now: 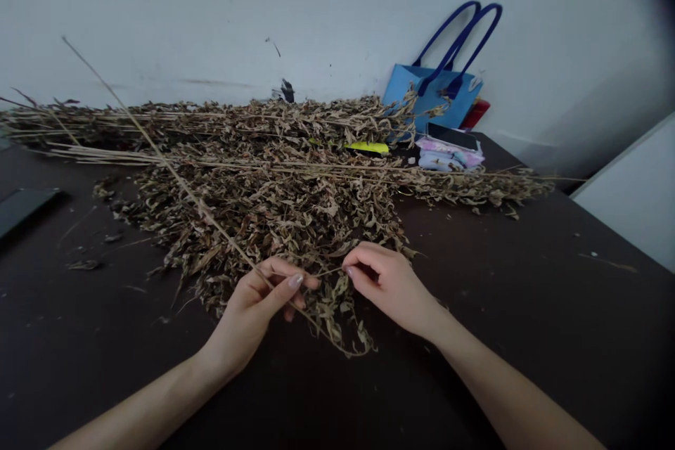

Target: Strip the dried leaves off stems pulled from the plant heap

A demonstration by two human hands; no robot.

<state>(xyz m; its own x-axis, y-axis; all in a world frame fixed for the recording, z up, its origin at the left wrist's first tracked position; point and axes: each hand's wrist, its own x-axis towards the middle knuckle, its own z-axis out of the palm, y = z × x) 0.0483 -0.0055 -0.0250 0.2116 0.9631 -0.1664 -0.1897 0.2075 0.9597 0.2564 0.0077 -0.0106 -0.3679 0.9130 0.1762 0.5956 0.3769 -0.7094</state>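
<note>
A long dried plant stem [180, 179] runs from the upper left down through my left hand [261, 299], whose thumb and fingers are closed on it. Its leafy tip [345, 320] curls below my hands, with shrivelled leaves along it. My right hand [393, 288] pinches the end of a thin side twig [330, 271] between thumb and forefinger. Just beyond both hands lies a wide heap of dry, brown, curled leaves [274, 214].
Behind the heap lie bundles of dried leafy stems [237, 119]. A blue bag [408, 84] with dark blue handles leans by the wall, near a phone [452, 136] on a pastel cloth [448, 158]. A dark flat object [24, 209] rests at left on the dark table [500, 281].
</note>
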